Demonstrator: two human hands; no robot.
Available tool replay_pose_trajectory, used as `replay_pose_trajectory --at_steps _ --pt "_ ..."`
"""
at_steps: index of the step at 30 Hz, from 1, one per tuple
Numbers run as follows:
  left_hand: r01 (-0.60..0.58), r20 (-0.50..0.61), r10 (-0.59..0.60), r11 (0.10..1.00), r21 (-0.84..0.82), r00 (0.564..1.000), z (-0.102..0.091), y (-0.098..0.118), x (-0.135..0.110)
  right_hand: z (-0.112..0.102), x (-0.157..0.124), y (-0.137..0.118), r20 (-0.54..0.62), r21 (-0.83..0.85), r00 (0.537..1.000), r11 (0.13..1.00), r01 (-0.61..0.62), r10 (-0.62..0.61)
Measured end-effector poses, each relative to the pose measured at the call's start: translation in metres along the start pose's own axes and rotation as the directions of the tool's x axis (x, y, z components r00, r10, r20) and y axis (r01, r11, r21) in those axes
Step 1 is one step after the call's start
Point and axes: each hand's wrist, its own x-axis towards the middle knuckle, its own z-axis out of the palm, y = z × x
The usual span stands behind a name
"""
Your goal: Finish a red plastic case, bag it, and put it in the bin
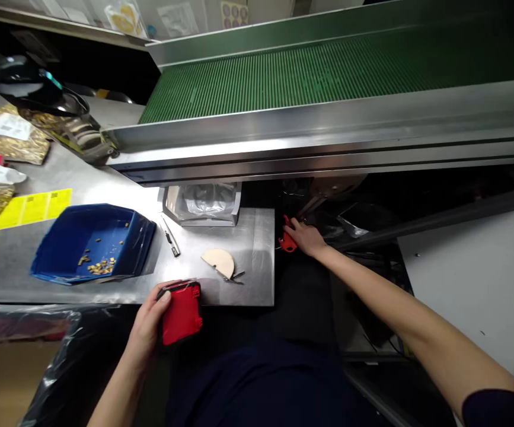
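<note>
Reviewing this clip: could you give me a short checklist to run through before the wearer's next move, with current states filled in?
1. Left hand secure on the red-and-black case: ok, thumb over its near face.
2. Case fully closed: cannot tell.
3. Right hand firmly gripping the red object: cannot tell; fingers are on it, beyond the steel table's right edge.
4. Utility knife blade retracted: cannot tell, too small.
5. Tabletop free of loose items: not ok; the knife and wooden half-disc lie there.
6. Blue bin upright: ok, small pieces inside.
</note>
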Motion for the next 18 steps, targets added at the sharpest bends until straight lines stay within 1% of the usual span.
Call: replay_pose_trajectory --at_steps 2,4,7,9,11,14,16,17,18 --pt "-0.024 0.068 0.019 0.997 0.068 0.997 0.003 0.011 0.011 0.018 0.011 0.007 -0.031 0.023 0.998 0.998 -0.057 0.058" --pt "-0.047 0.105 0.032 0.988 0.144 0.994 0.006 0.019 0.020 0.031 0.014 0.011 -0.068 0.064 0.992 0.993 -0.100 0.104" --pt "-0.108 0.111 0.076 0.942 0.317 0.991 0.002 0.025 0.034 0.043 0.011 0.015 -0.119 0.155 0.981 0.979 -0.132 0.151" --pt "-0.166 0.093 0.139 0.880 0.445 0.986 -0.005 0.027 0.042 0.051 0.006 0.016 -0.157 0.226 0.966 0.960 -0.166 0.204" --pt "-0.219 0.070 0.216 0.808 0.547 0.974 -0.013 0.029 0.049 0.061 0.000 0.017 -0.205 0.304 0.928 0.922 -0.241 0.311" --pt "-0.283 0.077 0.305 0.722 0.631 0.949 -0.020 0.032 0.052 0.077 -0.011 0.018 -0.267 0.430 0.824 0.827 -0.362 0.500" --pt "-0.337 0.087 0.377 0.670 0.662 0.922 -0.017 0.036 0.048 0.087 -0.017 0.020 -0.287 0.505 0.764 0.769 -0.392 0.578" --pt "-0.379 0.108 0.423 0.634 0.674 0.900 -0.013 0.039 0.046 0.091 -0.020 0.020 -0.291 0.537 0.745 0.747 -0.393 0.601" --pt "-0.439 0.170 0.461 0.576 0.689 0.871 -0.006 0.043 0.043 0.094 -0.022 0.020 -0.293 0.563 0.732 0.730 -0.387 0.615"
